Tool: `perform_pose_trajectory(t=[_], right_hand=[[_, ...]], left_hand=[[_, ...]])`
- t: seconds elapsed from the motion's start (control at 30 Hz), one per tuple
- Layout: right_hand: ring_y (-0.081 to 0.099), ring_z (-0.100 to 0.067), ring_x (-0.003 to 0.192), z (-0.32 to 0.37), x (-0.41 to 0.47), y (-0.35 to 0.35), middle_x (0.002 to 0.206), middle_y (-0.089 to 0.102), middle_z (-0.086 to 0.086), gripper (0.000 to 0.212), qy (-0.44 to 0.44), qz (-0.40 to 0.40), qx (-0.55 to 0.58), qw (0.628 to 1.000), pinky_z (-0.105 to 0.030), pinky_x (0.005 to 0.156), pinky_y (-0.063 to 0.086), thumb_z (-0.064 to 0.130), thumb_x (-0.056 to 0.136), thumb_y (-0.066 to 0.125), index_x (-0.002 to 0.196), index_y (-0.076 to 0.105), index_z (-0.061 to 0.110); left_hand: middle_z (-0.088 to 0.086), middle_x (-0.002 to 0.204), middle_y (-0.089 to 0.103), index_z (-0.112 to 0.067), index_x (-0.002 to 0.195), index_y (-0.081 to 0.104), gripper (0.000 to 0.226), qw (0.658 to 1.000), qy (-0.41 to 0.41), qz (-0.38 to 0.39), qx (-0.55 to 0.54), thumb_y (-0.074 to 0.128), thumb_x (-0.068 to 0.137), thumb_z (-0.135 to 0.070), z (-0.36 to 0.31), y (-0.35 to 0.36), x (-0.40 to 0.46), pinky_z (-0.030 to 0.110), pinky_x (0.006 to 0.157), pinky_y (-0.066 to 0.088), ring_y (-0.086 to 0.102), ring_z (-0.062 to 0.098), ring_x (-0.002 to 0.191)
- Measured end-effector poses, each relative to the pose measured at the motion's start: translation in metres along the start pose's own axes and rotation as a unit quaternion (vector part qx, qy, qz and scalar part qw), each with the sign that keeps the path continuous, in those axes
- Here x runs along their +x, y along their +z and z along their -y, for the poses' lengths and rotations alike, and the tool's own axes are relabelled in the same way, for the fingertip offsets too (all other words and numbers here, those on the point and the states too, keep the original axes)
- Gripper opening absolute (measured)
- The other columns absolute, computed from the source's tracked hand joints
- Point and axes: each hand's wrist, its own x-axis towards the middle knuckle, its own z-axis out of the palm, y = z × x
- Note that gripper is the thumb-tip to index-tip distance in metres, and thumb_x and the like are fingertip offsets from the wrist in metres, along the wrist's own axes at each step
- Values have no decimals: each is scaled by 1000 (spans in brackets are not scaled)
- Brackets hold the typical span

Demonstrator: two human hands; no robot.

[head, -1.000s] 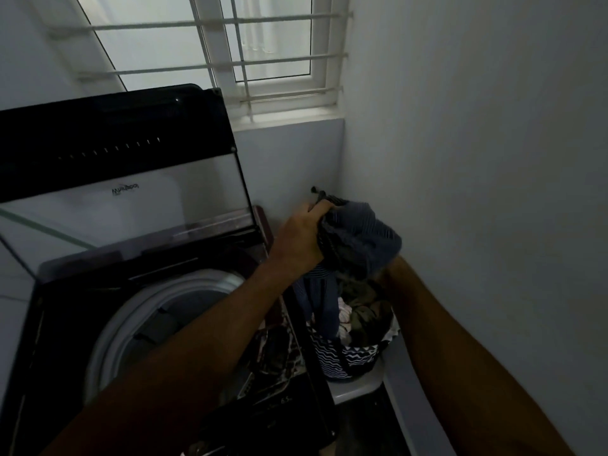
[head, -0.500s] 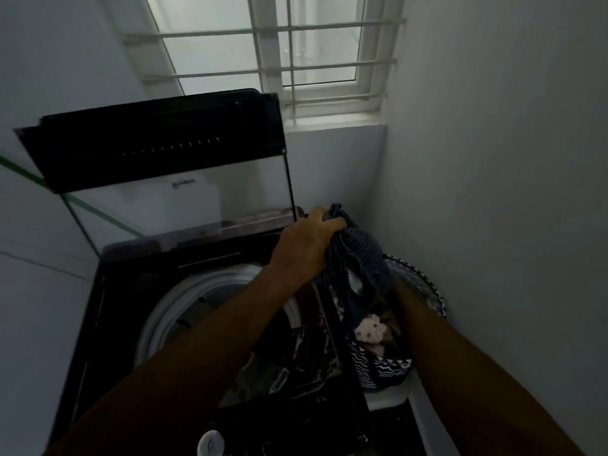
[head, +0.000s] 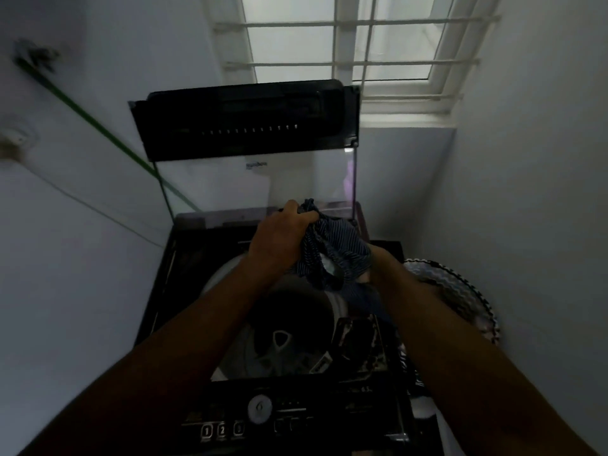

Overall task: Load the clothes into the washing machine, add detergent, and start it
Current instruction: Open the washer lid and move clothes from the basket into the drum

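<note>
Dark-blue striped fabric, a bunched garment (head: 332, 255), is hanging over the washing machine's (head: 164, 311) open drum (head: 279, 340). The left hand (head: 279, 241) is gripping its top; the right hand (head: 368, 274) is mostly hidden beneath it, grip unclear. A laundry basket (head: 460, 291) is sitting just right.

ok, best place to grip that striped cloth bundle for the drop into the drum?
Grip the bunched top of the striped cloth, from above, as the left hand does: the rest hangs limp over the open drum. The right hand is hidden behind it.
</note>
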Motion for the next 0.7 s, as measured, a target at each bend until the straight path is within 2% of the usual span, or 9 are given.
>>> perform_pose_trajectory(t=[0.03, 0.1, 0.2, 0.27, 0.37, 0.5, 0.57, 0.63, 0.7], right_hand=[[65, -14, 90, 1, 5, 9, 94, 71, -4, 56, -52, 84, -36, 994, -20, 73, 50, -6, 103, 16, 109, 69, 12], [52, -23, 82, 18, -8, 54, 85, 52, -9, 28, -100, 162, -124, 974, -20, 63, 44, 4, 105, 25, 114, 51, -2], [48, -22, 76, 3, 4, 75, 83, 49, -7, 34, -163, 234, -117, 951, -29, 72, 41, 15, 105, 32, 102, 58, -6], [49, -20, 71, -1, -2, 82, 80, 51, -7, 28, -184, 233, -132, 946, -29, 69, 43, 15, 105, 33, 111, 56, 1], [49, -20, 67, -11, -1, 89, 77, 52, -13, 24, -195, 203, -126, 951, -21, 60, 48, 14, 104, 36, 100, 58, 4], [64, -29, 106, -38, 91, 113, 120, 66, -11, 34, -252, 208, -198, 924, -38, 92, 54, 27, 86, 59, 119, 64, 22], [65, -31, 90, -38, 77, 105, 109, 67, -16, 33, -223, 172, -258, 924, -39, 77, 57, 19, 84, 55, 115, 63, 11], [60, -28, 73, -33, 32, 91, 99, 64, -18, 25, -204, 177, -252, 929, -34, 60, 53, 11, 90, 56, 115, 56, 8], [59, -26, 76, -29, 24, 82, 102, 62, -16, 23, -190, 190, -235, 934, -33, 58, 53, 11, 94, 56, 117, 50, 12]], left_hand=[[10, 116, 49, -36, 127, 50, 41, 1000, -18, 16, 7, 61, 88, -36, 9, 4, -8, 46, 76, 56, 61, 36, 94], [12, 125, 44, -35, 132, 44, 47, 998, -44, 48, 22, 62, 88, -36, 21, 12, -23, 48, 79, 53, 56, 39, 103], [15, 134, 36, -32, 138, 36, 54, 994, -65, 83, 20, 59, 90, -31, 35, 31, -47, 49, 83, 50, 52, 41, 108], [17, 140, 34, -33, 141, 33, 57, 991, -81, 105, -15, 57, 90, -35, 45, 52, -58, 46, 87, 51, 53, 41, 110], [17, 145, 31, -38, 142, 28, 65, 979, -108, 137, -102, 55, 85, -44, 58, 81, -71, 49, 95, 50, 52, 41, 118], [19, 157, 13, -32, 151, 9, 85, 964, -126, 213, -95, 63, 85, -35, 64, 104, -78, 52, 105, 42, 40, 43, 132], [20, 157, 14, -28, 154, 5, 90, 945, -146, 282, -79, 64, 86, -32, 61, 111, -78, 52, 105, 41, 40, 43, 132], [16, 149, 32, -27, 152, 11, 92, 929, -146, 329, -92, 68, 81, -33, 57, 114, -74, 50, 100, 47, 48, 37, 125], [13, 135, 49, -22, 147, 27, 79, 926, -112, 344, -105, 66, 79, -34, 46, 112, -66, 47, 93, 51, 55, 32, 116]])
